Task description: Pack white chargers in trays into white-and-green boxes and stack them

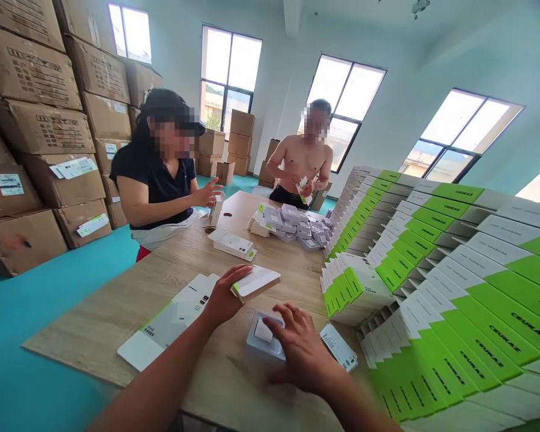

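Observation:
My left hand is closed round a white and green carton, gripping its left end above the table. My right hand reaches over a clear plastic tray with a white charger in it. The fingers of that hand are spread, and the thumb and fingertips are at the tray's right side; whether they touch it I cannot tell. Flat unfolded cartons lie to the left of my left forearm. Printed cards lie just right of my right hand.
Stacked green and white cartons form a tall wall along the right. Clear plastic trays are heaped at the table's far side. Two co-workers handle cartons across the wooden table. Brown shipping boxes are piled at left.

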`<state>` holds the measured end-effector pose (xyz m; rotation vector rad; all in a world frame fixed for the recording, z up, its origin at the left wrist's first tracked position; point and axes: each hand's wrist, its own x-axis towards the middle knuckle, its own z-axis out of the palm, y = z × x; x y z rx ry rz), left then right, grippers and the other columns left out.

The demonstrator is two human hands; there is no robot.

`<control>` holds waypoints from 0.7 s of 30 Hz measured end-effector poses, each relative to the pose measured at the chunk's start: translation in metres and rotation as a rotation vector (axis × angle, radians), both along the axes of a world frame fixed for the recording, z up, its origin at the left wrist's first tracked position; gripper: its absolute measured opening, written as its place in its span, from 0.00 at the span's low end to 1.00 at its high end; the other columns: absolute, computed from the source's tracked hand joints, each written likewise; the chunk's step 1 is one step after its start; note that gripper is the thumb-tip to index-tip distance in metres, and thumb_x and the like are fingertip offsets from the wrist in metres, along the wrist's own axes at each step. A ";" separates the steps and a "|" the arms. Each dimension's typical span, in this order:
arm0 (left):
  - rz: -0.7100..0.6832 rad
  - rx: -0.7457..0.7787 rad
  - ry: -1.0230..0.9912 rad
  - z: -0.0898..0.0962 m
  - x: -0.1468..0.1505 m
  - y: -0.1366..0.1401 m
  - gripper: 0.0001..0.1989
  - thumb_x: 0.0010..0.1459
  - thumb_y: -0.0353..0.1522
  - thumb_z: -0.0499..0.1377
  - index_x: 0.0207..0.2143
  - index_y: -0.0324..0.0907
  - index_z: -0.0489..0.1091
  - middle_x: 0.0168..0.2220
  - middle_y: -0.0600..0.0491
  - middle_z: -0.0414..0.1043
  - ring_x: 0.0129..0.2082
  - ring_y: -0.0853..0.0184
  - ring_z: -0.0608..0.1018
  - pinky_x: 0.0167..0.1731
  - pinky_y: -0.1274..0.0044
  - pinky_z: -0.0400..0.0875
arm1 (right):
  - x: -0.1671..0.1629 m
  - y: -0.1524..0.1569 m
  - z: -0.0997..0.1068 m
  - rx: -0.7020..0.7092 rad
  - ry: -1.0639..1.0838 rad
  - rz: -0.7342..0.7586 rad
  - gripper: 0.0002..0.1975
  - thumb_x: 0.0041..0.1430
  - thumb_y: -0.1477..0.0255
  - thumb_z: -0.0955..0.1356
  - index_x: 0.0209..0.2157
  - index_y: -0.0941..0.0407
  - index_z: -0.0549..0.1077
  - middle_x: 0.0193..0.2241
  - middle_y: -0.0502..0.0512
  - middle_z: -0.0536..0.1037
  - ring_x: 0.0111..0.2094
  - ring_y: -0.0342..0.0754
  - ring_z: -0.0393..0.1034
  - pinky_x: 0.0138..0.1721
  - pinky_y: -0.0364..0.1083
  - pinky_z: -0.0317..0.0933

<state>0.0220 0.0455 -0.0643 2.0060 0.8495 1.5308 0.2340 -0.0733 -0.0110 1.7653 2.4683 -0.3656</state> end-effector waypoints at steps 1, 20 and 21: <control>-0.010 0.005 0.007 0.000 0.000 0.000 0.23 0.56 0.29 0.64 0.56 0.45 0.74 0.57 0.44 0.76 0.58 0.55 0.77 0.58 0.63 0.74 | 0.002 0.000 -0.006 -0.034 -0.001 -0.048 0.51 0.43 0.53 0.80 0.68 0.45 0.63 0.71 0.66 0.58 0.70 0.75 0.49 0.65 0.72 0.47; -0.102 0.090 0.286 -0.008 0.034 -0.029 0.24 0.55 0.24 0.61 0.53 0.51 0.79 0.55 0.44 0.77 0.59 0.49 0.75 0.60 0.55 0.69 | 0.027 -0.054 0.039 0.317 0.349 -0.525 0.36 0.53 0.66 0.74 0.64 0.52 0.68 0.61 0.65 0.73 0.62 0.69 0.63 0.61 0.66 0.55; -0.112 0.082 0.288 -0.004 0.037 -0.033 0.24 0.55 0.24 0.61 0.52 0.50 0.79 0.55 0.44 0.77 0.60 0.48 0.74 0.61 0.53 0.68 | 0.023 -0.054 0.035 0.326 0.425 -0.517 0.40 0.52 0.66 0.74 0.66 0.54 0.64 0.63 0.66 0.70 0.64 0.69 0.60 0.63 0.67 0.53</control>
